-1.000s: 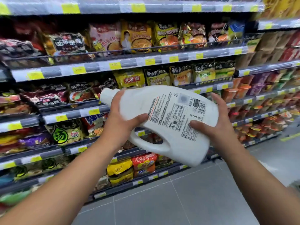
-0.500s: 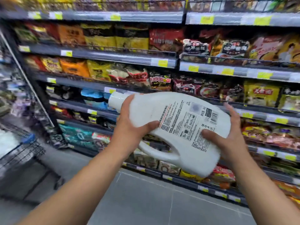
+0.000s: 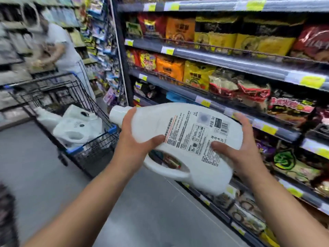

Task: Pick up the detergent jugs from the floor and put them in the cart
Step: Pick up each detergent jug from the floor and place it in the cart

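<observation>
White plastic detergent jug (image 3: 187, 139) is held in the air between both hands, above the grey floor (image 3: 44, 175) and in front of the snack shelves (image 3: 231, 61). The left hand (image 3: 135, 145) grips the shoulder just behind the cap, with its thumb across the front. The right hand (image 3: 238, 148) grips the base end, with its thumb pressed on the printed label.

Half a second ago the wire cart (image 3: 99, 145) showed only at the left edge. Now the view has swung left and the cart's near corner lies just beside the cap, while the two-handed hold is unchanged. Other white jugs (image 3: 76, 129) lie in the basket, and a blurred person (image 3: 60, 43) stands behind it.

The jug's long axis slants from upper left to lower right. Its cap points towards the cart, its handle is underneath, and its label faces the camera.
</observation>
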Available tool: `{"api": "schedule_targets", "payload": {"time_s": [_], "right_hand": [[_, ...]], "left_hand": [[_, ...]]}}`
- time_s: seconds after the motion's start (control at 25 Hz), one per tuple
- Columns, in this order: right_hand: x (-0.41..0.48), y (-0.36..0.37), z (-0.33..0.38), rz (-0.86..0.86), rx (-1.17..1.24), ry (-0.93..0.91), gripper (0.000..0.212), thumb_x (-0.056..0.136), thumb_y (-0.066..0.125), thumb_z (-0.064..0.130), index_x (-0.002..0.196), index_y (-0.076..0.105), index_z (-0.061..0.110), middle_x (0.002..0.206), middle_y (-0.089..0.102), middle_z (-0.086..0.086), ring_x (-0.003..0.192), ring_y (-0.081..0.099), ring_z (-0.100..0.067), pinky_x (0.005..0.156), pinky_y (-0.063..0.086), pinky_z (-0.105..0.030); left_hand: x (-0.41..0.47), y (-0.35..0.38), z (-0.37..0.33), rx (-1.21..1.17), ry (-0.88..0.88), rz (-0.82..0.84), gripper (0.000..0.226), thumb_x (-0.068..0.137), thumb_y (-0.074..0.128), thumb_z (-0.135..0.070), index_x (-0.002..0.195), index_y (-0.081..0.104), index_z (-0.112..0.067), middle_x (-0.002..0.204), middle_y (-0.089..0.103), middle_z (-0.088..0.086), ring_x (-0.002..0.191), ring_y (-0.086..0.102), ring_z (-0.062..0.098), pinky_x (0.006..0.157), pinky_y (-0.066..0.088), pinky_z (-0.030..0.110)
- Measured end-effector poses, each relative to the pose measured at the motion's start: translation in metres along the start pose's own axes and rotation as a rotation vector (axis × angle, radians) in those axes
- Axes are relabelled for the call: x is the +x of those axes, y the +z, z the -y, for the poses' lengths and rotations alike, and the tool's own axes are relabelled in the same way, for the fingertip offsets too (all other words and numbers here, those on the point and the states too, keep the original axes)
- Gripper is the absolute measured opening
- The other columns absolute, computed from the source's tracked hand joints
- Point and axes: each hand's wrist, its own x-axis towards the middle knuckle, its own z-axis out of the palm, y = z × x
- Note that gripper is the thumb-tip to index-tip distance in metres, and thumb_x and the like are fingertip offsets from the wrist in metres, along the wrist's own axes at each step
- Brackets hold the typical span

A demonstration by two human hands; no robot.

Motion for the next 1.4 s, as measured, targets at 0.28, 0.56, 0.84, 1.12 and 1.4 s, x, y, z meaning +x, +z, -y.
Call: {"api": "schedule_targets", "payload": {"time_s": [0.28, 0.56, 0.84, 1.12, 1.4], "right_hand": [[0.144, 0.122, -0.04, 0.324, 0.097, 0.022, 0.117, 0.037, 0.093, 0.049, 0.138, 0.036, 0.038, 0.118, 0.067, 0.009, 0.106, 0.066, -0.01, 0.073, 0.056, -0.022], [0.233, 0.257, -0.085, 0.544, 0.108, 0.046, 0.122, 0.034, 0.092, 0.046, 0.141, 0.034, 0.033, 0.114, 0.066, 0.019, 0.106, 0.064, -0.003, 0.08, 0.056, -0.022], [0.31, 0.414, -0.143, 0.605, 0.123, 0.117, 0.111, 0.042, 0.089, 0.026, 0.139, 0.035, 0.028, 0.116, 0.062, 0.015, 0.101, 0.063, 0.005, 0.075, 0.052, -0.013], [0.371, 0.544, -0.201, 0.584, 0.13, 0.258, 0.11, 0.042, 0.083, 0.03, 0.141, 0.035, 0.028, 0.123, 0.06, 0.004, 0.104, 0.064, -0.005, 0.085, 0.056, -0.025], [0.455, 0.625, -0.269, 0.642, 0.057, 0.348, 0.106, 0.048, 0.088, 0.028, 0.14, 0.035, 0.032, 0.125, 0.06, 0.004, 0.116, 0.06, -0.018, 0.094, 0.051, -0.041]], "left_hand": [[0.082, -0.07, 0.045, -0.003, -0.065, -0.316, 0.101, 0.065, 0.091, -0.03, 0.144, 0.029, -0.044, 0.132, 0.048, -0.017, 0.122, 0.049, 0.011, 0.099, 0.042, 0.027], [0.149, -0.157, 0.104, 0.041, -0.174, -0.495, 0.107, 0.05, 0.086, -0.05, 0.141, 0.029, -0.048, 0.133, 0.047, -0.018, 0.124, 0.051, 0.013, 0.108, 0.044, 0.041], [0.245, -0.261, 0.185, 0.036, -0.273, -0.57, 0.096, 0.067, 0.089, -0.027, 0.137, 0.027, -0.051, 0.135, 0.048, -0.008, 0.121, 0.05, 0.014, 0.097, 0.041, 0.027], [0.344, -0.356, 0.265, 0.058, -0.397, -0.523, 0.095, 0.06, 0.085, -0.038, 0.133, 0.027, -0.055, 0.125, 0.049, -0.025, 0.114, 0.05, -0.007, 0.091, 0.043, 0.019], [0.439, -0.396, 0.331, 0.069, -0.494, -0.528, 0.088, 0.072, 0.088, -0.025, 0.13, 0.028, -0.055, 0.119, 0.045, -0.031, 0.116, 0.051, 0.01, 0.09, 0.041, 0.025]]}}
